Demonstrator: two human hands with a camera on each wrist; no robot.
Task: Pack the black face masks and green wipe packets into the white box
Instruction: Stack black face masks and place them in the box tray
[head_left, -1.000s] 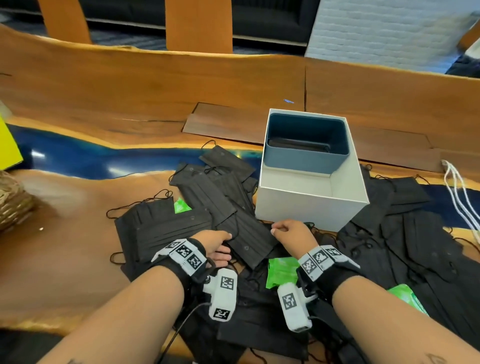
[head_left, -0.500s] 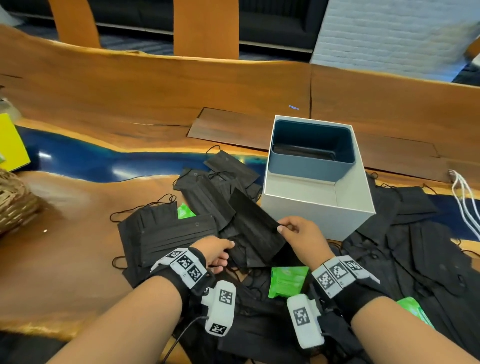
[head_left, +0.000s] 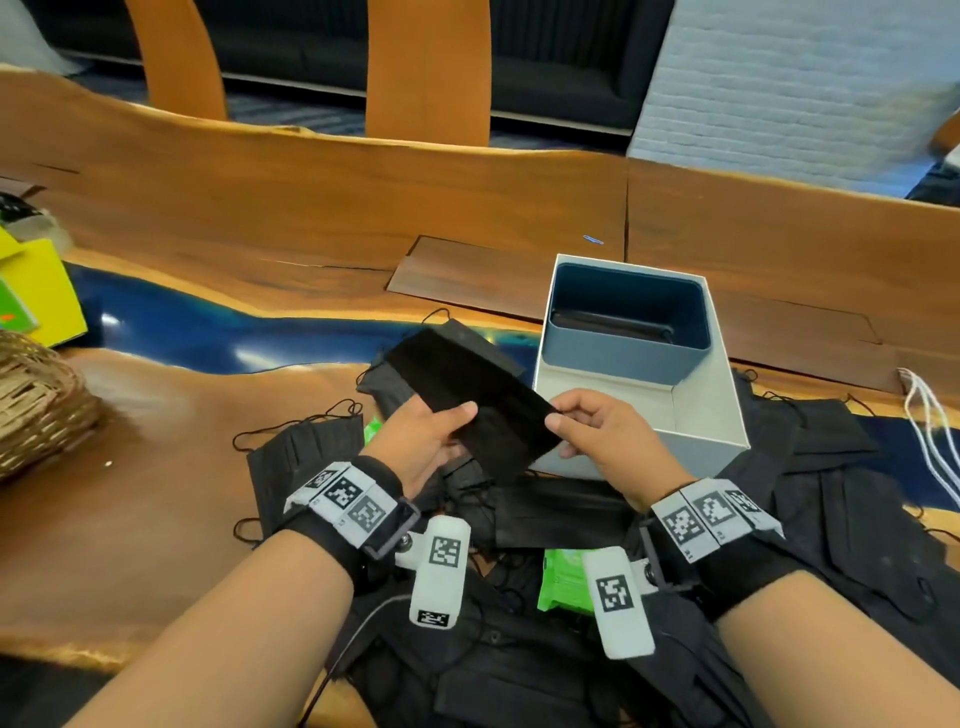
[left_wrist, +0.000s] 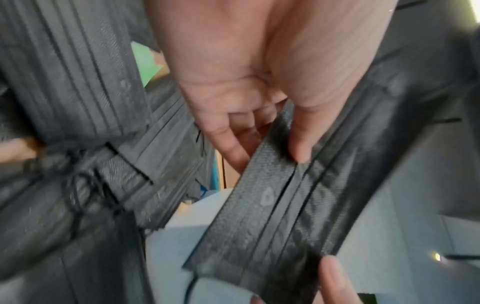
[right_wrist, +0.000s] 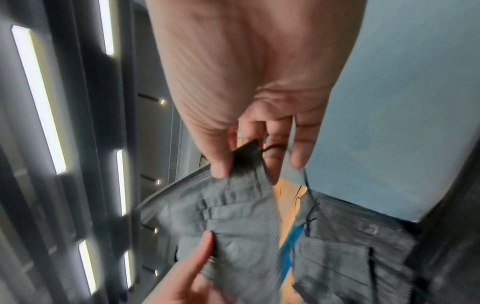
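From the head camera we see both hands raised over a wooden table (head_left: 156, 545), sharing one black face mask (head_left: 467, 395). Our left hand (head_left: 421, 441) grips its near long edge, thumb on top. Our right hand (head_left: 608, 441) pinches the near corner between thumb and forefinger. The mask's long axis runs from that corner away and to the left. Just beyond the right hand stands the open white box (head_left: 696, 415), a blue bin (head_left: 623, 332) inside its far half. More black masks (head_left: 831, 493) lie heaped beneath and to either side of the hands. A green wipe packet (head_left: 563, 579) lies between the wrists. We read no words; the wristbands (head_left: 345, 501) carry only black-and-white square codes.

From the left wrist, the thumb (left_wrist: 298, 139) presses on the pleated mask (left_wrist: 272, 216), fingers curled beneath. A small stamped mark shows, unreadable.

From the right wrist, blurred, thumb and forefinger (right_wrist: 221, 164) pinch the mask's corner (right_wrist: 249, 156); an ear loop trails beside it.
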